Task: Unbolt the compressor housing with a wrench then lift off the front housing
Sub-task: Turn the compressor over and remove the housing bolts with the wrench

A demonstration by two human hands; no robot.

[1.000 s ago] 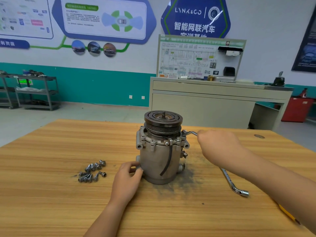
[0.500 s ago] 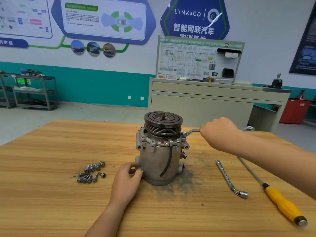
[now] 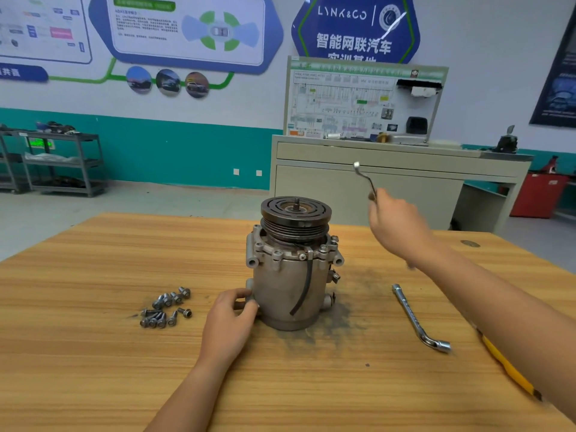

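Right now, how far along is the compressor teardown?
Done: a pile of loose bolts lies left of the compressor. In hand: the right hand holds a wrench in the air, clear of the compressor; the left hand grips its base. Left: bolt heads appear to remain around the front housing, which sits in place, not lifted.

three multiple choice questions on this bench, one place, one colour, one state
1. Where do the loose bolts lie? A on the table left of the compressor B on the pulley C on the floor
2. The screwdriver handle is: A red B yellow C black
3. The wrench in the right hand is: A on a bolt B flat on the table C held in the air, clear of the compressor
Answers: A, the pile sits by the compressor's left side; B, yellow shows under the right arm; C, its tip touches nothing.
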